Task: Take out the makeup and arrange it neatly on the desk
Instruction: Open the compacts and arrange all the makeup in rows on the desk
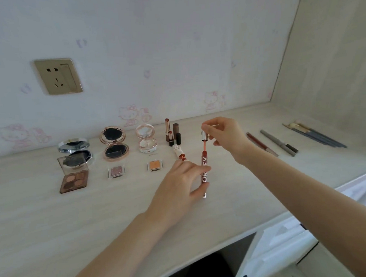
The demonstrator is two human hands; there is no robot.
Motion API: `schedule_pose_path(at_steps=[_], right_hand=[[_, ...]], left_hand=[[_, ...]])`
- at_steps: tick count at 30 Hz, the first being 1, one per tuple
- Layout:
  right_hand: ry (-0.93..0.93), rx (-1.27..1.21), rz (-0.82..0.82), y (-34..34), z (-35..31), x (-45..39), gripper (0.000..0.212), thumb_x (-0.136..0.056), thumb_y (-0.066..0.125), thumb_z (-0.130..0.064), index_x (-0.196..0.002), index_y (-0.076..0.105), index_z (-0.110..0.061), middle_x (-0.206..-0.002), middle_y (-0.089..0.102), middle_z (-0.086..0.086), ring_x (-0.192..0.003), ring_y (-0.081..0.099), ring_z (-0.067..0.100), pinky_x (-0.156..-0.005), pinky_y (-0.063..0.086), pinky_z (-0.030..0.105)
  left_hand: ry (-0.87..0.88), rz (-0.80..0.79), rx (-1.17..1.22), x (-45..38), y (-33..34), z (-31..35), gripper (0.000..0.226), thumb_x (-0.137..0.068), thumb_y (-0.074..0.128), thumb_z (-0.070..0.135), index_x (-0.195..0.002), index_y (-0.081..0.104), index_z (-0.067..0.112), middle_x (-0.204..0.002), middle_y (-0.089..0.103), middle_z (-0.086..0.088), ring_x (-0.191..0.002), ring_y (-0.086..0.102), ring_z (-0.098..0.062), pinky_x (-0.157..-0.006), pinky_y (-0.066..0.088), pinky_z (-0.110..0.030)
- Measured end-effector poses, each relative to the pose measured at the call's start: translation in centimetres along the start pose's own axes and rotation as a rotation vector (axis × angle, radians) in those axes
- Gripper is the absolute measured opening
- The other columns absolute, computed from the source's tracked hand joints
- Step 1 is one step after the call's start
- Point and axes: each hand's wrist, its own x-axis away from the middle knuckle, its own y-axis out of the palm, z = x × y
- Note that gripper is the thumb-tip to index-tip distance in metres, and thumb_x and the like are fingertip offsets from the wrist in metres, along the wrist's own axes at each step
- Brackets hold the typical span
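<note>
Silver compact beside open palette

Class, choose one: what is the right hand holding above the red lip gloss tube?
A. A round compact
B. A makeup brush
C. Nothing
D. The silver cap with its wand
D: the right hand pinches the silver cap, its wand reaching into the lip gloss tube held by the left hand.

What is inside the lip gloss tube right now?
The lip gloss tube, held by the left hand, holds dark red gloss. The wand on the silver cap, pinched by the right hand, enters its neck. The wand's tip is hidden inside.
</note>
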Motion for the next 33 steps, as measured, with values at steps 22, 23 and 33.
schedule_pose_path(at_steps=[22, 23, 33], right_hand=[[-0.006, 0.419, -0.145, 4.3, 3.3, -6.3, 0.015, -0.083, 0.069, -0.033, -0.085, 0.071, -0.017, -0.073, 0.068, -0.005, -0.069, 0.059, 0.003, -0.058, 0.041, 0.018], [-0.014, 0.444, -0.152, 4.6, 3.4, -6.4, 0.015, -0.082, 0.070, -0.033, -0.084, 0.070, -0.018, -0.071, 0.066, -0.007, -0.067, 0.057, 0.002, -0.055, 0.040, 0.017], [-0.036, 0.565, -0.195, 6.1, 4.5, -6.9, 0.016, -0.077, 0.072, -0.035, -0.080, 0.066, -0.020, -0.071, 0.064, -0.008, -0.071, 0.058, 0.006, -0.054, 0.039, 0.017]], left_hand=[[0.079, -0.025, -0.226, -1.5, 2.2, -2.4, 0.044, -0.085, 0.057, 0.049, -0.118, 0.063, 0.020, -0.132, 0.053, 0.005, -0.136, 0.034, -0.016, -0.114, 0.029, -0.036], [0.075, -0.022, -0.222, -1.4, 2.3, -2.5, 0.044, -0.085, 0.057, 0.049, -0.117, 0.064, 0.019, -0.130, 0.055, 0.005, -0.136, 0.035, -0.016, -0.114, 0.029, -0.036], [0.042, -0.006, -0.201, -1.3, 2.3, -2.6, 0.039, -0.084, 0.060, 0.046, -0.111, 0.066, 0.018, -0.119, 0.060, 0.004, -0.125, 0.044, -0.015, -0.111, 0.031, -0.032]])
